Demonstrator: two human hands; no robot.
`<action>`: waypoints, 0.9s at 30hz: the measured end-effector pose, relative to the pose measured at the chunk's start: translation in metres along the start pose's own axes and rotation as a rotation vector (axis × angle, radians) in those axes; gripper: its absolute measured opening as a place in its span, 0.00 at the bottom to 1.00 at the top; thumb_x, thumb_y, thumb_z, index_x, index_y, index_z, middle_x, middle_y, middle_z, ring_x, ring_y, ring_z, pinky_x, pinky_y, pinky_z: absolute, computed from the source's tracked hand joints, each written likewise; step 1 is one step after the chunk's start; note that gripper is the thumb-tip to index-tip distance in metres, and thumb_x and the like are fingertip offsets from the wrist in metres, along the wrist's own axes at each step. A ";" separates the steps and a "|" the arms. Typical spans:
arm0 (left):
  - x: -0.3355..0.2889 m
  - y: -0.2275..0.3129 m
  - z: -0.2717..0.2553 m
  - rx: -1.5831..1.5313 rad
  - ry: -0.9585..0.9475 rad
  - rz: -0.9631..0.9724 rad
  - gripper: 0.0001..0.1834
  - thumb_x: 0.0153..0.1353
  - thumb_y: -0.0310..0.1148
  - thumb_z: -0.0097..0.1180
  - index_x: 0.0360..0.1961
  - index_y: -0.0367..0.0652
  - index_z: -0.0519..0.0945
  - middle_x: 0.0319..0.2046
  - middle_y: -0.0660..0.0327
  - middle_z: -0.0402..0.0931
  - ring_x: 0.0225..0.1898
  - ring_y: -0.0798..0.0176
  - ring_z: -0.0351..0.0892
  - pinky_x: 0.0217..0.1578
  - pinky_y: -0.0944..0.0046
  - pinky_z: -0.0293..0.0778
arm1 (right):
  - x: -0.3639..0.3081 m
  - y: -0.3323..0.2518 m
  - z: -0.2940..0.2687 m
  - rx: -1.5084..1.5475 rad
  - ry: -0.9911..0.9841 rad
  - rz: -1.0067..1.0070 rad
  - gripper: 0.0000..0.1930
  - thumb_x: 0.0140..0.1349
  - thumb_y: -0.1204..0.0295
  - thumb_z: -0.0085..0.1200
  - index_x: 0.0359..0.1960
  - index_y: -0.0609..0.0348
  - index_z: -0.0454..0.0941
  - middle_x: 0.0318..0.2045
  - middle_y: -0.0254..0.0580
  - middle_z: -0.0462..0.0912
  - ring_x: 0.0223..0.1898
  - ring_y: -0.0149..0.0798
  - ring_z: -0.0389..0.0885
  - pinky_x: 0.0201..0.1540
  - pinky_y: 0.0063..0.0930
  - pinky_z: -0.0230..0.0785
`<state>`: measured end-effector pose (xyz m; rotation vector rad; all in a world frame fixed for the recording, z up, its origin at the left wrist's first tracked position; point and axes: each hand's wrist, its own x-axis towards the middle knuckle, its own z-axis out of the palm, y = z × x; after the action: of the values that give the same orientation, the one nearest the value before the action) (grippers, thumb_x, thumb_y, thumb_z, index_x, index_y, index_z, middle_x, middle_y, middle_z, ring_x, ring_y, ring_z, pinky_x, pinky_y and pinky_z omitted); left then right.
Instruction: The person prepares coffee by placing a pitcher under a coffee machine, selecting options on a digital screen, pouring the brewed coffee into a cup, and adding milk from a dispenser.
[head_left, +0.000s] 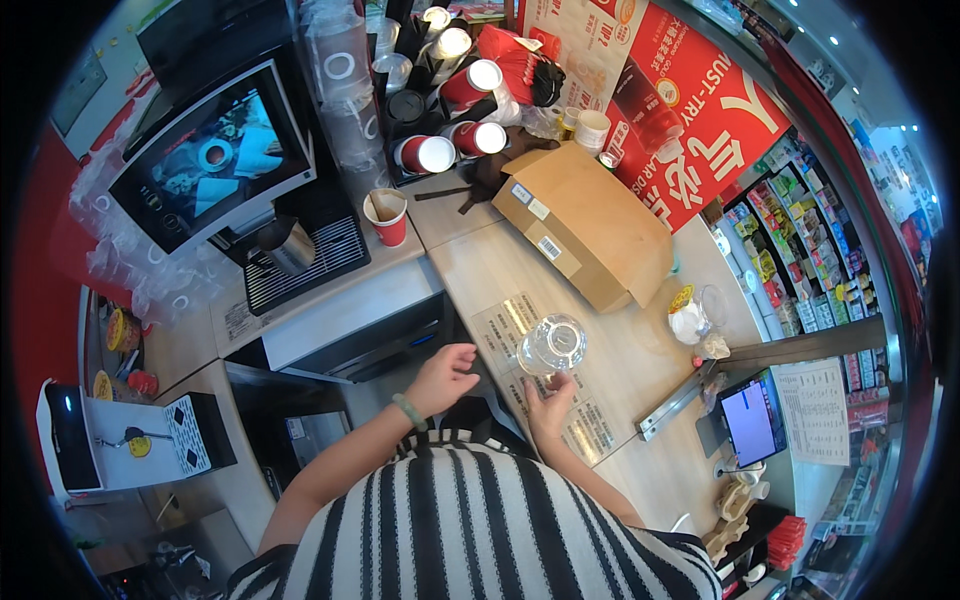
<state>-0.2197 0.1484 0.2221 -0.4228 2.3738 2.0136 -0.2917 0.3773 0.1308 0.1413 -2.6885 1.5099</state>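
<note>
Near the front edge of the pale wood counter, a clear plastic cup is at the fingertips of the right hand. The thumb and fingers stand apart at the cup's near side, and I cannot tell whether they grip it or only lie against it. It is also unclear whether the cup rests on the surface or is held just above. Behind and beside it a printed sheet lies flat along the front edge.

The left hand holds nothing; its fingers are loosely bent, just off the front edge, to the left of the cup. A pale green bangle circles that wrist.

Toward the far edge lies a brown cardboard box. By the inner corner, where the counter turns left, a red and white paper cup stands beside the drip tray of a coffee machine with a lit screen; on the tray sits a metal jug. Near the counter's right end a tablet shows a bluish-purple screen
</note>
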 end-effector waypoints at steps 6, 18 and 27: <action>-0.070 -0.028 -0.061 -0.288 0.250 -0.170 0.08 0.65 0.28 0.58 0.43 0.38 0.80 0.28 0.64 0.79 0.28 0.72 0.78 0.30 0.72 0.75 | -0.022 -0.034 0.025 0.158 -0.206 -0.024 0.21 0.59 0.73 0.64 0.51 0.62 0.68 0.39 0.40 0.72 0.38 0.32 0.71 0.39 0.26 0.68; -0.171 -0.044 -0.078 -0.469 0.596 -0.306 0.11 0.72 0.33 0.49 0.39 0.38 0.80 0.17 0.69 0.68 0.13 0.76 0.63 0.15 0.74 0.59 | -0.057 -0.117 0.087 0.166 -0.795 -0.390 0.08 0.72 0.69 0.49 0.37 0.58 0.76 0.21 0.36 0.74 0.24 0.27 0.71 0.29 0.24 0.66; -0.195 -0.072 -0.085 -0.586 0.865 -0.174 0.19 0.72 0.39 0.49 0.23 0.43 0.72 0.14 0.70 0.64 0.15 0.75 0.59 0.17 0.71 0.54 | -0.054 -0.134 0.112 -0.115 -0.912 -0.691 0.14 0.70 0.62 0.51 0.30 0.58 0.71 0.22 0.55 0.77 0.28 0.61 0.78 0.29 0.44 0.69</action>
<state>-0.0027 0.0954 0.2014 -1.7366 1.8098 2.7783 -0.2241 0.2151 0.1812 1.9108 -2.7074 1.2008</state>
